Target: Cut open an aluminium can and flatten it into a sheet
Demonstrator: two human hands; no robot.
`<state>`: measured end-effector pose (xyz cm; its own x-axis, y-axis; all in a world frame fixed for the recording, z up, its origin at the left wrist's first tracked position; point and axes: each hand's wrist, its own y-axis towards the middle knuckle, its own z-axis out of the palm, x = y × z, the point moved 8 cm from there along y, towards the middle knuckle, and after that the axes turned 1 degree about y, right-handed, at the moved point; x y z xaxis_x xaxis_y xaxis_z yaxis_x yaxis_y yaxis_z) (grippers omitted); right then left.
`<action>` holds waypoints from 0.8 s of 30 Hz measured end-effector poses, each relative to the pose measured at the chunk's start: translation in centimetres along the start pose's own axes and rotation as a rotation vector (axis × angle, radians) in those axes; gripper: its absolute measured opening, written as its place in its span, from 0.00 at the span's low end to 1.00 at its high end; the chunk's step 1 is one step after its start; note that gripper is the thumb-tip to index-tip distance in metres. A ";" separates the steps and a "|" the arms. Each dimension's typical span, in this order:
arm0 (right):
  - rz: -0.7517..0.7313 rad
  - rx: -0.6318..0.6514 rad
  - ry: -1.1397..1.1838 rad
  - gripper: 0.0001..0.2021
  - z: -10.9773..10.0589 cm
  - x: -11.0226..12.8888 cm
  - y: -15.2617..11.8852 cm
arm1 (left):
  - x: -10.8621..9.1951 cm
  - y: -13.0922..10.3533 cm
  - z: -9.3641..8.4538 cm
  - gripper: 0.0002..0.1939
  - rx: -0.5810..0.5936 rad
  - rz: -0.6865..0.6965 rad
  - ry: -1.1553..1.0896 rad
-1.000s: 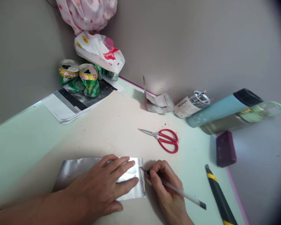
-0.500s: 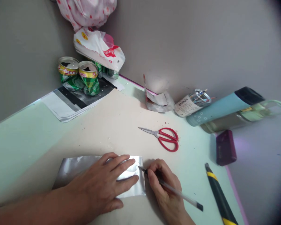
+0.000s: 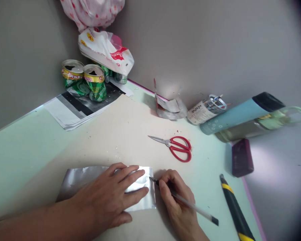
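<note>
A silvery metal sheet (image 3: 80,177) with slightly wavy edges lies on the pale board at the near side of the table. Across it rests my left hand (image 3: 115,190), palm down with fingers spread, covering its middle. My right hand (image 3: 177,197) is closed around a pen (image 3: 190,205) with a clear barrel and dark end cap. The pen's tip is at the sheet's right end, near its edge. Beyond the hands lie scissors (image 3: 174,145) with red handles, blades pointing left.
Crushed green cans (image 3: 95,88) stand on papers (image 3: 70,117) at the back left, by a white plastic bag (image 3: 105,50). Cut metal scraps (image 3: 172,108), a pen cup (image 3: 203,110), a blue bottle (image 3: 230,115), a dark red box (image 3: 242,157) and a utility knife (image 3: 234,207) line the right side.
The pen tip and my right hand have shifted very slightly to the right. My left hand and the metal sheet stay in place.
</note>
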<state>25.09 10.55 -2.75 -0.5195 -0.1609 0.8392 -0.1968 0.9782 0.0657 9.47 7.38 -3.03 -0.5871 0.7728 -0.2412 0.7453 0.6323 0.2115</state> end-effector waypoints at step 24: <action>-0.512 -0.089 -0.232 0.14 0.3 3.3 -0.9 | -0.4 0.0 -0.7 0.29 0.052 0.023 0.049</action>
<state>23.26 9.04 -0.21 -0.5476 -0.6319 0.5484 -0.4059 0.7738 0.4864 9.49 7.17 -2.29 -0.5834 0.7898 -0.1895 0.7734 0.6114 0.1672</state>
